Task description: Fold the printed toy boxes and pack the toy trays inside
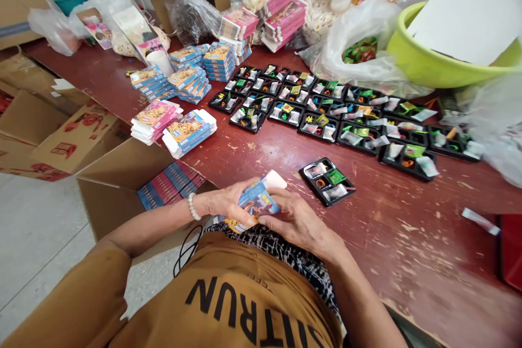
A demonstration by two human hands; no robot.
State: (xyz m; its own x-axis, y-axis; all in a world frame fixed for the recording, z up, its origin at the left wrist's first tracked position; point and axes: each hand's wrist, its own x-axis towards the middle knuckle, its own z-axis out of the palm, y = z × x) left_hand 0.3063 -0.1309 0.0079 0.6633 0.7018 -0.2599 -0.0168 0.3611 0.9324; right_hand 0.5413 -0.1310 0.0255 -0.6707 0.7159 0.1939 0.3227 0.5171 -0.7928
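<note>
A small blue printed box (261, 202) with a raised white flap is held between my two hands, low over the table's front edge. My left hand (234, 204) wraps round its left side. At its right side, the fingers of my right hand (291, 217) press on the box. A single black tray (327, 180) with small packets lies just beyond my right hand. Farther back stand rows of filled black trays (318, 125). Blue flat boxes (190, 131) and pink ones (154, 119) lie in piles to the left.
An open carton (110, 201) holding packed boxes stands below the table's left edge. Stacked blue boxes (219, 60), pink stacks (283, 19), plastic bags (359, 27) and a green basin (408, 73) line the back. A red object (511, 250) sits at far right.
</note>
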